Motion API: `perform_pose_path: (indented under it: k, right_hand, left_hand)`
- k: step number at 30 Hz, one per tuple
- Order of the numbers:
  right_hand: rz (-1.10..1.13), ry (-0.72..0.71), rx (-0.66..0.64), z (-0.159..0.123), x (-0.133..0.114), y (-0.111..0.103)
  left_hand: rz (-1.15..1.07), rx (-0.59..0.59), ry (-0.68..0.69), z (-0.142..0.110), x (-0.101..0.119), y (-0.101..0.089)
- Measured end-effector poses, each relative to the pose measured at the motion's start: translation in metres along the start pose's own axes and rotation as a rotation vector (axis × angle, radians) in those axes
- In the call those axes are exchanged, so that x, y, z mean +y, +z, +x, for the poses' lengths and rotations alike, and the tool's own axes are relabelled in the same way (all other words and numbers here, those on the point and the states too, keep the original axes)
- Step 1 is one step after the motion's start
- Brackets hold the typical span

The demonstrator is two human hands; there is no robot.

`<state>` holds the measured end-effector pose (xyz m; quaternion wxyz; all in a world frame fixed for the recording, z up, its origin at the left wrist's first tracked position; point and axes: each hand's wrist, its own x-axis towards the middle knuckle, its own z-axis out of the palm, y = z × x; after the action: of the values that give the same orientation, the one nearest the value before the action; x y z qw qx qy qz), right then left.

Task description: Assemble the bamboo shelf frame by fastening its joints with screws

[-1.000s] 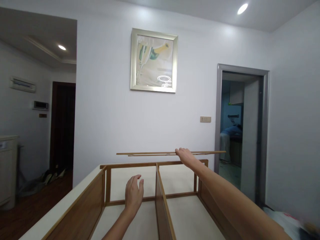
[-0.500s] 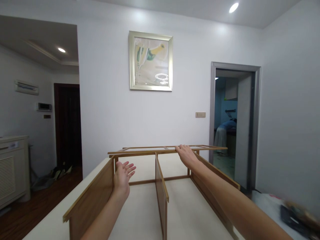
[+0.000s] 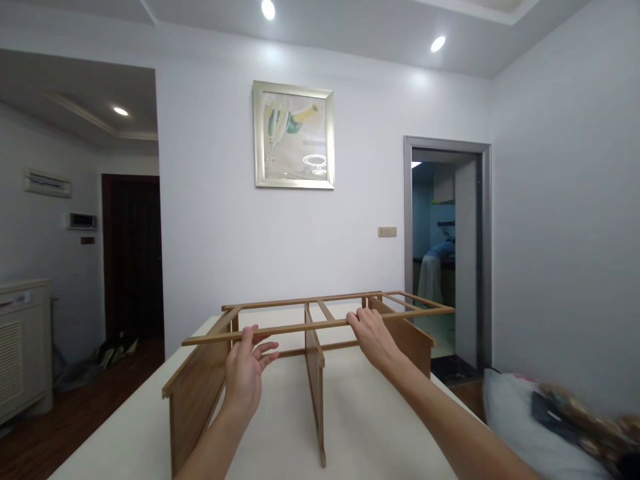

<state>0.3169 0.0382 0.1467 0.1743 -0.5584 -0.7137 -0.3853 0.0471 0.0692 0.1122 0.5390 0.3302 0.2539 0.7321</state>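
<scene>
A ladder-like wooden frame (image 3: pixel 295 327) lies level above a standing wooden shelf unit on the white table. My right hand (image 3: pixel 373 337) is closed around the near rail, right of its middle. Toward the rail's left end, my left hand (image 3: pixel 245 370) has its thumb against the rail and its other fingers loosely spread beneath it. The shelf unit has a left side panel (image 3: pixel 197 377), a middle panel (image 3: pixel 315 373) and a right side panel (image 3: pixel 407 340). Along its back runs a rail (image 3: pixel 300 300). My right hand and the frame partly hide the right panel.
The white table (image 3: pixel 125 413) carries the shelf unit. Beyond it stands a wall with a framed picture (image 3: pixel 294 135). A doorway (image 3: pixel 407 220) opens at right, with a bent-over person (image 3: pixel 434 267) inside. A white bag (image 3: pixel 515 407) lies low at right, and a cabinet (image 3: pixel 27 347) stands left.
The frame has come nearer and lower over the shelf unit, carried by my right hand. My left hand, free before, has moved to the frame's near rail. The view has shifted a little.
</scene>
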Motion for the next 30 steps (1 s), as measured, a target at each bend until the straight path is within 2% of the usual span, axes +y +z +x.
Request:
perform_pose_path:
  k: [6, 11, 19, 25, 30]
  right_hand:
    - [0.007, -0.003, 0.081, -0.029, -0.010, -0.018]
    - [0.021, -0.010, 0.132, -0.055, -0.026, -0.026]
    - [0.031, 0.000, 0.225, -0.084, -0.054, -0.036]
    - [0.007, 0.014, 0.273, -0.105, -0.067, -0.030]
    - [0.050, 0.035, 0.338, -0.127, -0.068, -0.011]
  left_hand:
    - [-0.019, 0.005, -0.035, -0.025, 0.010, -0.008]
    - [0.005, -0.016, -0.017, -0.051, 0.013, -0.029]
    - [0.032, 0.029, -0.019, -0.084, 0.016, -0.059]
    - [-0.011, 0.045, -0.067, -0.102, -0.001, -0.081]
    - [-0.075, 0.071, -0.151, -0.103, -0.026, -0.105]
